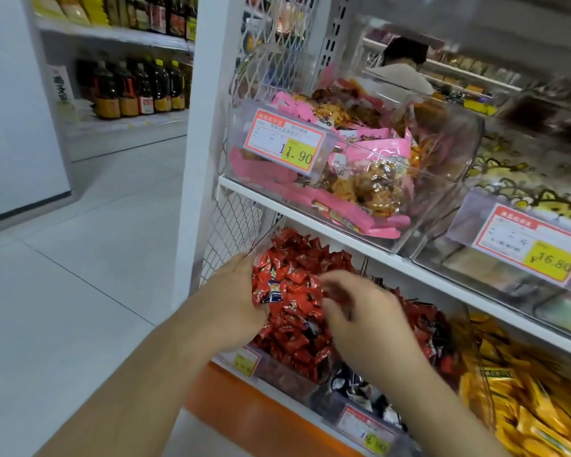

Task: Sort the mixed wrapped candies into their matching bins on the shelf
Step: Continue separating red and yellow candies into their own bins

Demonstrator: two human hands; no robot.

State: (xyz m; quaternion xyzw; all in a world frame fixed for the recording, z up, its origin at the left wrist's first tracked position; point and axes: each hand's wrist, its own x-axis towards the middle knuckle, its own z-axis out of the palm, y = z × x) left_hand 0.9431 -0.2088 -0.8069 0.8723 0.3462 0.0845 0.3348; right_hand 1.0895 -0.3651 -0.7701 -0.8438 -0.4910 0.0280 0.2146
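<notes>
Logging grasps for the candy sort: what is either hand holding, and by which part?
Left hand rests open among the red candies, gripping nothing. Right hand is blurred; cannot tell.

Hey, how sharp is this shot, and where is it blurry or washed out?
Head view: the right hand is smeared by motion, its fingers hard to read; the left hand on the red candies is sharper. The right edge streaks, blurring the 16.80 price tag; the 11.90 tag reads clearly. Wide-angle lens bends the shelf edge.
</notes>
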